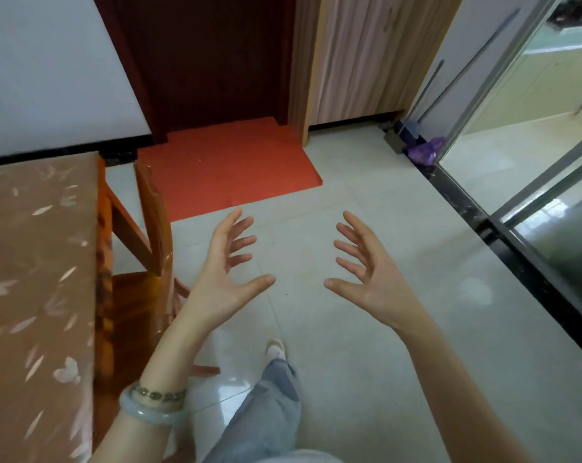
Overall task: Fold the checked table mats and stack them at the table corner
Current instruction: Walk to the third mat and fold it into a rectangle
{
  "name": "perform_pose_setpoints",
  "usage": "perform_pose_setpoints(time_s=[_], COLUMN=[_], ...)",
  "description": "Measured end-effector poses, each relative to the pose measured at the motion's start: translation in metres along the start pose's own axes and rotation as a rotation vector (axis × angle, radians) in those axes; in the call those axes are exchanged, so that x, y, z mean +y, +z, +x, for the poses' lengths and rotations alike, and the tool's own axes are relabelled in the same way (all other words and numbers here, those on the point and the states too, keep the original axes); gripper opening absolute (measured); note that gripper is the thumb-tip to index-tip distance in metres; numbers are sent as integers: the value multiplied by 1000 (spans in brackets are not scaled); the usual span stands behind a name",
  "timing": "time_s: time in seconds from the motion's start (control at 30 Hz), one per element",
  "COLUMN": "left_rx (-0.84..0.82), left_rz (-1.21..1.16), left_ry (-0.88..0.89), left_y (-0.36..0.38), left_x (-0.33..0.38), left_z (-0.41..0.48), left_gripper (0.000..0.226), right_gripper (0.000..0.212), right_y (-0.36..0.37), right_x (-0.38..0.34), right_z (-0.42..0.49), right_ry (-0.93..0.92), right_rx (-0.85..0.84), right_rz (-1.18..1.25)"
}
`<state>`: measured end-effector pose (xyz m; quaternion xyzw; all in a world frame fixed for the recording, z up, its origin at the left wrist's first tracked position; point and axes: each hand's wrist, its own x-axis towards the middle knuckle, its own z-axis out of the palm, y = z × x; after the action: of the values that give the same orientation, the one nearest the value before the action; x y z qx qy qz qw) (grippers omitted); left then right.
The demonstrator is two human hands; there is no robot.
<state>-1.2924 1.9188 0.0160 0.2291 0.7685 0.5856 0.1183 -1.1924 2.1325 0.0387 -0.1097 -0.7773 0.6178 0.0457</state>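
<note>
Hovering empty, left hand and right hand spread wide; no mats visible, so probably face the bench at nine o'clock.

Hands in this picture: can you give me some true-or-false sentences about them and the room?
The left hand and right hand hold nothing, fingers spread. True.
A wooden chair stands beside the table. True.
A checked mat lies on the table. False: only its leaf-patterned cover shows.
The right wrist wears jewellery. False: the bracelets are on the left wrist.
</note>
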Motion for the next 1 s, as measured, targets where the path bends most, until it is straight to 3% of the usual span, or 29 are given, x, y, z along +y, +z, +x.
perform_pose_setpoints(time_s=[0.43, 1.0], left_rx=[169, 563], left_rz=[-12, 56], left_ry=[-59, -231], left_y=[-69, -196], left_x=[-31, -106], left_z=[214, 463], left_gripper=[103, 100], right_gripper=[94, 95], right_y=[-4, 93], right_x=[-34, -54], right_z=[281, 661], right_ry=[-88, -251], right_rx=[-182, -589], right_rz=[-163, -188])
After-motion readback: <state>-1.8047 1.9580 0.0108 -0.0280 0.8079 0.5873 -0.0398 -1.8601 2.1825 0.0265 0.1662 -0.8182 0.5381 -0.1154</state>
